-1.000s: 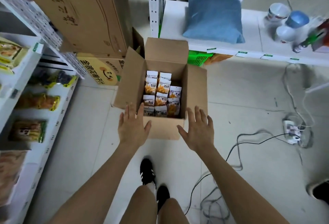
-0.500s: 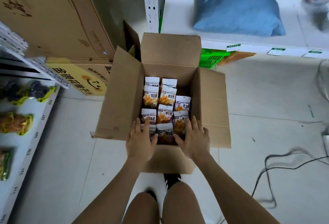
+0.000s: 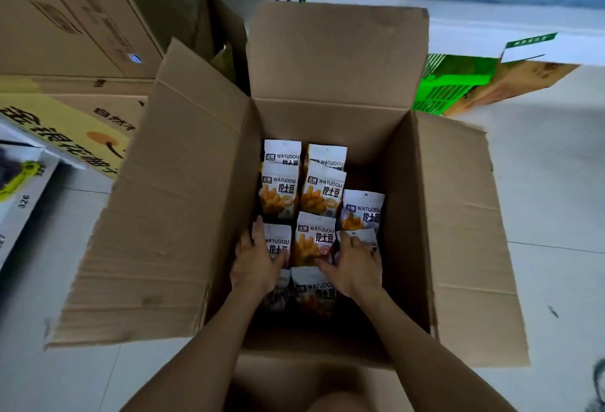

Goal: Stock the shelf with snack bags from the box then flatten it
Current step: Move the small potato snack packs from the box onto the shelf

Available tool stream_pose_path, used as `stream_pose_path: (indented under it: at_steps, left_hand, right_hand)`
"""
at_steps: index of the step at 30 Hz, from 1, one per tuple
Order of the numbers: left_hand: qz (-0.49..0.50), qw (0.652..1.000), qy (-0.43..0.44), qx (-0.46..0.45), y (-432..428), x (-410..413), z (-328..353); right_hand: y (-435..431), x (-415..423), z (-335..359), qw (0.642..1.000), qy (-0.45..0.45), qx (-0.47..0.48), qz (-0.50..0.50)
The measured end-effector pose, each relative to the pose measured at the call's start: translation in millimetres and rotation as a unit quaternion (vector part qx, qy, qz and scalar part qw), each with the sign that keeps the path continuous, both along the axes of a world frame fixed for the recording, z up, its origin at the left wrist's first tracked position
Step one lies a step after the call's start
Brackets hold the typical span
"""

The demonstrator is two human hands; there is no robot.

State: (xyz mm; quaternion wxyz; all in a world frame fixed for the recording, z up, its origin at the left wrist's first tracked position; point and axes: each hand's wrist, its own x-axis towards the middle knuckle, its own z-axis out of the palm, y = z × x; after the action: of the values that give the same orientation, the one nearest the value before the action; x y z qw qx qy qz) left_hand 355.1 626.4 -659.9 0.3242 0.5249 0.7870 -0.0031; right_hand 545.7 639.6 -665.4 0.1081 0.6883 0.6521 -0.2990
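**Reaching in for a load**

We have our left hand (image 3: pixel 257 264) and right hand (image 3: pixel 355 267) on the near bags (image 3: pixel 316 241), fingers spread and nearly straight, thumbs turned in to bracket a stack (nothing pinched yet, we judge). The bags lie overlapped in rows inside the box (image 3: pixel 458 215), flaps folded out for reach. It sits on the tiled floor (image 3: pixel 540 182), cartons (image 3: pixel 65 19) behind, the shelf (image 3: pixel 19 215) at left.

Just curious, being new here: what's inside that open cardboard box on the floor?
Small white WATUDOU snack bags lie in overlapping rows inside the cardboard box. The left hand and right hand touch the nearest ones. Anything beneath the top layer is covered.
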Motion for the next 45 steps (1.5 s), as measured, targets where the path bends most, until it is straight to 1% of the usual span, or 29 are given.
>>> stream_pose_path:
  at_steps: [4,8,13,17,20,23,28,30,32,37,41,45]
  left_hand:
    - [0.052,0.997,-0.048,-0.011,15.5,-7.9,-47.0]
    - [0.11,0.988,-0.105,-0.029,12.6,-10.7,-82.7]
    - [0.164,0.97,-0.177,-0.014,17.3,-18.2,-107.5]
    - [0.19,0.961,-0.195,-0.043,25.0,-23.9,-120.6]
    - [0.199,0.953,-0.224,-0.05,31.2,-24.7,-124.5]
    - [0.217,0.943,-0.248,-0.05,36.1,-23.6,-124.2]
    - [0.252,0.928,-0.272,-0.025,37.6,-20.9,-111.7]
    - [0.268,0.925,-0.268,-0.01,39.7,-19.5,-104.8]
    - [0.282,0.921,-0.268,-0.008,40.1,-18.3,-100.1]
    - [0.272,0.923,-0.272,0.005,38.0,-14.8,-78.7]
    - [0.255,0.925,-0.278,0.038,37.9,-13.5,-53.5]
    - [0.241,0.924,-0.293,0.052,33.2,-12.2,-22.9]
  right_hand:
    - [21.3,-1.8,-46.0,0.999,0.023,-0.027,-0.035]
    - [34.0,-1.8,-81.7,0.998,0.047,-0.005,-0.032]
    - [47.5,-4.3,-107.3,0.997,0.075,-0.012,-0.026]
    - [50.2,-6.6,-122.7,0.99,0.12,-0.029,-0.074]
    - [51.1,-11.2,-134.4,0.987,0.129,-0.033,-0.092]
    - [53.9,-16.1,-141.9,0.972,0.169,-0.062,-0.151]
    - [56.2,-19.6,-129.7,0.923,0.284,-0.048,-0.253]
    - [56.0,-18.4,-121.5,0.903,0.327,-0.041,-0.278]
    - [55.9,-16.2,-113.6,0.89,0.346,-0.028,-0.297]
    - [52.7,-10.0,-84.3,0.854,0.399,0.019,-0.334]
    - [54.5,-8.5,-53.7,0.846,0.409,0.046,-0.338]
    - [52.0,-2.9,-14.2,0.84,0.421,0.05,-0.34]
